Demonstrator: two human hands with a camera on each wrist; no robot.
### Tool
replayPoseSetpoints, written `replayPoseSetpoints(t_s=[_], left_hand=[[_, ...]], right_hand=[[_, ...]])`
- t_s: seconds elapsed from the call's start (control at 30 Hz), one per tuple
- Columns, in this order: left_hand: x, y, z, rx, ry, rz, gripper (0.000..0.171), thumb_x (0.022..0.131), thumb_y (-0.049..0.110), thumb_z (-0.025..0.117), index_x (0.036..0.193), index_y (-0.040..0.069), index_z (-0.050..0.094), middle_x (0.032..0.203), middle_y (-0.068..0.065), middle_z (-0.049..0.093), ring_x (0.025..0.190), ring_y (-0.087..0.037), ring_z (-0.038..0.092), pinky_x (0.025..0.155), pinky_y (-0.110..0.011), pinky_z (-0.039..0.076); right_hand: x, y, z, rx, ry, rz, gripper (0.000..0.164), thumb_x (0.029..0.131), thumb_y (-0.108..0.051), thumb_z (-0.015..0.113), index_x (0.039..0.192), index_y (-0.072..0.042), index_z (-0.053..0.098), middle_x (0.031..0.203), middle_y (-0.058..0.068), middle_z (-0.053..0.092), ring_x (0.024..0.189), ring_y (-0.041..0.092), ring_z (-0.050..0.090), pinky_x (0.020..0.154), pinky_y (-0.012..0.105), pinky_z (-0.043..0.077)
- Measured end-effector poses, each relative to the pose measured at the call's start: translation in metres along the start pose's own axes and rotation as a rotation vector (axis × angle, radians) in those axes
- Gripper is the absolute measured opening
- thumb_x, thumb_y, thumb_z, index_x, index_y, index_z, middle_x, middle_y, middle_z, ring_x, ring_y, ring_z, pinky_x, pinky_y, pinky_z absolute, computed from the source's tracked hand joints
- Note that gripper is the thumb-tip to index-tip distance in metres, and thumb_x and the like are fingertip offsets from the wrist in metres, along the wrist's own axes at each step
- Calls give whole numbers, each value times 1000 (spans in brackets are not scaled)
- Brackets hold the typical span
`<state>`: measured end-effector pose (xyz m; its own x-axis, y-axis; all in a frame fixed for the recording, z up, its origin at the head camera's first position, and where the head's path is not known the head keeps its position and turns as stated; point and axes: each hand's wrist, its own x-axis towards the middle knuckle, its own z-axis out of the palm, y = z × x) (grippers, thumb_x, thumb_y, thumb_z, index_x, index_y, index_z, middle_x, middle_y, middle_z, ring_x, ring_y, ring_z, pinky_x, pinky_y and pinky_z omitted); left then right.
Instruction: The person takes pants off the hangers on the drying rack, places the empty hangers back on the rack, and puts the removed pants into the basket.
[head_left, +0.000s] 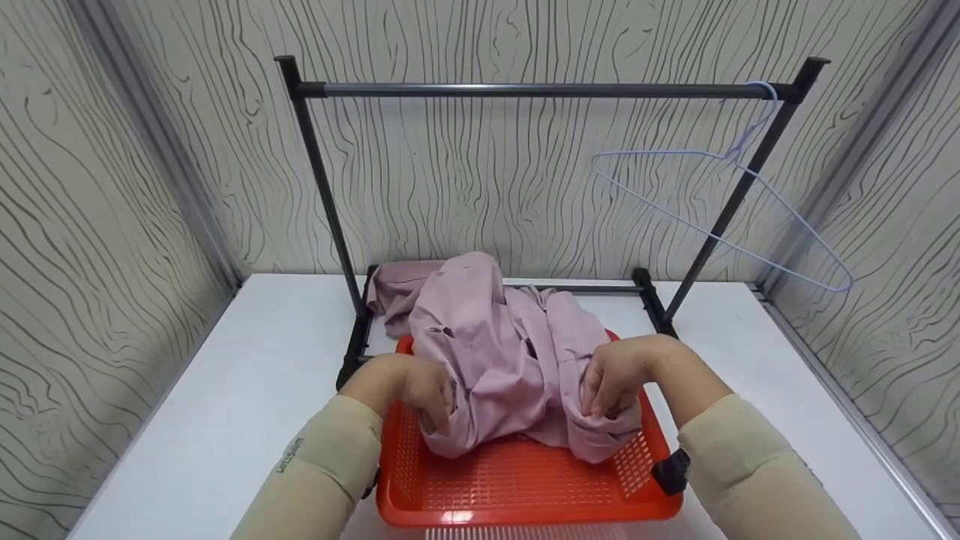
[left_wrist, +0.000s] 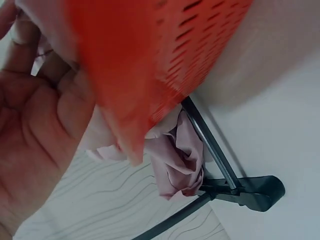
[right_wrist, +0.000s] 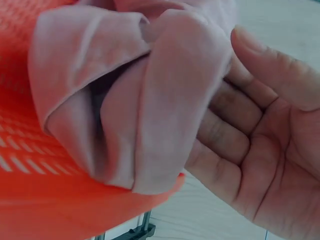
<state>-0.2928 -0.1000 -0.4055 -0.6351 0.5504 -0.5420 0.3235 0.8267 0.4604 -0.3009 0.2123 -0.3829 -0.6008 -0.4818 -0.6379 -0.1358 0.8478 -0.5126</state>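
Note:
A crumpled pink shirt (head_left: 480, 352) lies bunched in a red plastic basket (head_left: 525, 516), and part of it spills over the far left rim. At the shirt's left side my left hand (head_left: 427, 386) grips the cloth with bent fingers, some hidden in the folds. My right hand (head_left: 621, 371) holds the right side of the shirt, fingers bent down over it. In the right wrist view, folded cloth (right_wrist: 170, 100) covers my fingertips and the thumb lies at its edge. The left wrist view shows my palm beside the blurred basket wall (left_wrist: 115, 65).
A black garment rack (head_left: 540, 91) stands behind the basket on the white table (head_left: 195, 420). On the right end of its bar hangs a light blue wire hanger (head_left: 675, 217). The rack's feet (head_left: 649, 289) flank the basket's far side. Wood-grain panels enclose the table.

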Motion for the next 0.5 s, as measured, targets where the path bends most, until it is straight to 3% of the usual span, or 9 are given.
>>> replayPoseSetpoints(t_s=[0.17, 0.33, 0.43, 0.5], left_hand=[[1, 3, 6, 27, -11, -81, 13, 71, 22, 74, 67, 13, 67, 66, 3, 65, 65, -10, 61, 67, -26, 50], [5, 3, 10, 138, -18, -109, 18, 70, 33, 74, 70, 16, 68, 70, 4, 63, 72, -11, 56, 75, -27, 46], [9, 4, 13, 158, -83, -113, 17, 71, 34, 73, 73, 17, 69, 72, 5, 63, 74, -9, 53, 77, -25, 43], [12, 6, 16, 111, -163, -120, 14, 74, 31, 72, 77, 17, 70, 75, 5, 67, 76, -6, 57, 79, -23, 44]], right_hand=[[8, -8, 9, -156, -77, 19, 11, 80, -16, 70, 91, -17, 73, 78, -6, 63, 72, 7, 50, 69, 26, 49], [15, -12, 16, -260, -128, 44, 15, 82, -20, 68, 96, -24, 72, 85, -8, 63, 81, 10, 51, 79, 31, 47], [16, -14, 19, -338, -150, 45, 17, 83, -22, 66, 99, -26, 71, 87, -12, 62, 84, 9, 50, 81, 31, 45], [17, -16, 21, -397, -162, 42, 20, 83, -22, 65, 102, -27, 70, 89, -14, 60, 86, 10, 49, 81, 30, 43]])
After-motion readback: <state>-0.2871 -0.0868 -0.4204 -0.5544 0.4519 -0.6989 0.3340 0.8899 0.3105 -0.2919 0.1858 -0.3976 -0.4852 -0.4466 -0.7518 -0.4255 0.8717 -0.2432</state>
